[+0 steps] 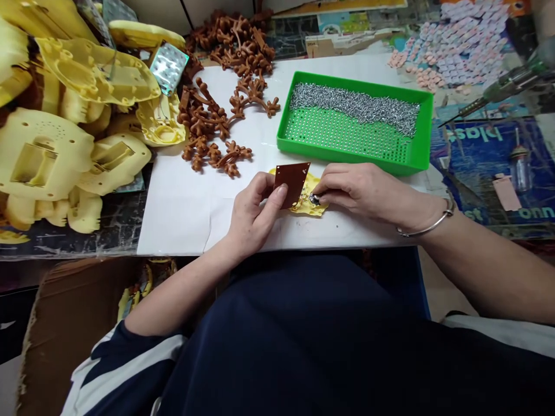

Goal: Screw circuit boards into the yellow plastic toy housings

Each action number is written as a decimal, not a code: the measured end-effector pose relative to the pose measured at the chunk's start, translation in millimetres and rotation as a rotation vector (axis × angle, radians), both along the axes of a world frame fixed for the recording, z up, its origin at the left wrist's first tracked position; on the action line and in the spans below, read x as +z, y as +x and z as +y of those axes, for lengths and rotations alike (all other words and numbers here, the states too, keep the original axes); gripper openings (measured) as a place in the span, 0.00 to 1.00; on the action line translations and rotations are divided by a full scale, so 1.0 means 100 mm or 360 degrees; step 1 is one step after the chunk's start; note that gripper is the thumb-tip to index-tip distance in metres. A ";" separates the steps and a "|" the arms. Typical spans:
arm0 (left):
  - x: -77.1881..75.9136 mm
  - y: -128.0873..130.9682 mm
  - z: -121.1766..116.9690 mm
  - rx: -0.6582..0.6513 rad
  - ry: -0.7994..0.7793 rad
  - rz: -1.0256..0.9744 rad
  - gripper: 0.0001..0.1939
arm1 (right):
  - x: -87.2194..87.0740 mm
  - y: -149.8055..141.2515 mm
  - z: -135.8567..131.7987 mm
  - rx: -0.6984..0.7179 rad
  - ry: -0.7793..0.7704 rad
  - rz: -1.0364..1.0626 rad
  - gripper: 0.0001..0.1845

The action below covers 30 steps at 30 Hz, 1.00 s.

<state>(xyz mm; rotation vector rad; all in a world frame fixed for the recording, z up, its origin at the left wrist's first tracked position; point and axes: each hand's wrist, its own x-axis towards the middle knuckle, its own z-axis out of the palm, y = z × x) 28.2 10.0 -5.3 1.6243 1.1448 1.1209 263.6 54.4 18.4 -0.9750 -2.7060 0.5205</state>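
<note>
Seated in dark blue clothing (303, 323), you work with two hands at the near edge of one white sheet (173, 222), a cardboard box (65, 323) beside your left arm, its contents partly hidden by that arm. Your left hand (260, 211) holds one brown board (291, 186) tilted up between thumb and fingers; your right hand (359, 190), under one silver bracelet (427, 225), narrows to a pinch on one small dark part (314, 199), too small to make out. Both meet over one yellow shell (316, 211), lying on the sheet and partly covered by the board and your fingers. A strip of white shows between shell and near edge, a broader stretch left of your left hand. Just beyond your right hand sits one green tray (347, 155), its silver screws (351, 104) past counting, banked along the far side. At left, two yellow housings (65, 156) show rectangular recesses amid a pile cut off by the frame. Behind lie brown branched parts (232, 46), tangled beyond a count. At far right, one power driver (515, 81), its rear blurred, points toward the tray, near a heap of pale pieces (463, 40)
</note>
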 end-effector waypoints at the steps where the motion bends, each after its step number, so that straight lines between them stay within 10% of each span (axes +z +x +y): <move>1: 0.00 0.00 0.00 -0.0001 -0.0002 -0.0009 0.18 | 0.01 0.01 0.03 0.0019 -0.0045 0.0010 0.09; 15: -0.02 0.01 -0.01 -0.0014 -0.0018 -0.0059 0.15 | 0.48 -0.43 0.24 0.0010 -0.0454 -0.0877 0.03; 30: -0.07 0.00 0.00 0.0009 0.0103 0.0045 0.16 | 0.44 -0.51 0.29 0.0104 -0.0274 -0.0927 0.05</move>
